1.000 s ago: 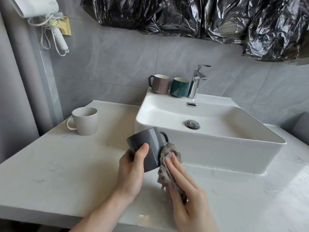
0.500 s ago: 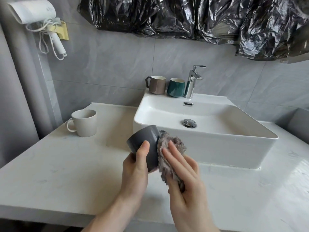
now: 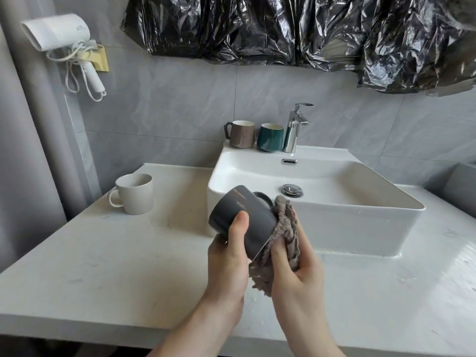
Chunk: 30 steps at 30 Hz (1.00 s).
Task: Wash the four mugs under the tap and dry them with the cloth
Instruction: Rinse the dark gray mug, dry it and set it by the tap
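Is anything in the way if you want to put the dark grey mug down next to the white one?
Nothing visible. The left hand holds the grey mug above the counter, and the stretch between it and the white mug looks bare.

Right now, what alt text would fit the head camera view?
A left hand grips a tilted dark grey mug while the right hand presses a cloth against it, near a white sink.

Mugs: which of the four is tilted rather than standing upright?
The dark grey mug, gripped by the left hand; the brown, teal and cream mugs stand upright.
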### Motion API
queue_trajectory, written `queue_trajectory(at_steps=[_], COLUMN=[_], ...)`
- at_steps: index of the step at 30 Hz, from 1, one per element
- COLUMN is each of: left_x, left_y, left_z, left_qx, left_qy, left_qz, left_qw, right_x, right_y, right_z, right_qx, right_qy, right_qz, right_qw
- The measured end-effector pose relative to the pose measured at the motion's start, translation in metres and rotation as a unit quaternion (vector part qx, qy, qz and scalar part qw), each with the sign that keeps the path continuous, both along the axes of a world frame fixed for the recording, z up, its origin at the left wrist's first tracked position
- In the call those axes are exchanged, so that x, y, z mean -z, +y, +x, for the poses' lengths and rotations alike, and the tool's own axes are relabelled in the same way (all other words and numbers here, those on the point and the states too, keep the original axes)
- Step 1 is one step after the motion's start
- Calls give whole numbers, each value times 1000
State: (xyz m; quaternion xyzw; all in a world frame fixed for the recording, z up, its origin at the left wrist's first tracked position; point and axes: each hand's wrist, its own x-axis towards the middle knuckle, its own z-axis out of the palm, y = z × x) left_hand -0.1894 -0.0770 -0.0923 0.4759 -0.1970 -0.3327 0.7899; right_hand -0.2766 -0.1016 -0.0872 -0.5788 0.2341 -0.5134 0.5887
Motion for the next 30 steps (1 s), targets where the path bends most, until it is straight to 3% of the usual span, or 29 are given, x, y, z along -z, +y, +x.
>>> queue_trajectory(at_steps=[4,7,10,20,24,30], left_x=[11,19,19,20,23,32], left_y=[0,1,2,21,30,32], left_z=[4,10,19,29,23,35], left_qx=[-50,-68,-70,-64,-33,-51], left_qy=[-86,-169,-214,-387,-455,-504], left_qz=[-29,-47,-50,7,49,44], left_qw=[995,982,973,920,889,861], right_x=[-5,-7,-10,-13,-13,-18], right_y=[7,8,7,-8,-14,1], right_z=[-9,-19,-28,-41,-39,-52], right_qx=[-1,-72,-112,-59,-31,-3], right_qy=[34,52,58,112,118,112], right_qz=[157,275,326,270,169,12], right_qw=[987,957,937,954,978,994])
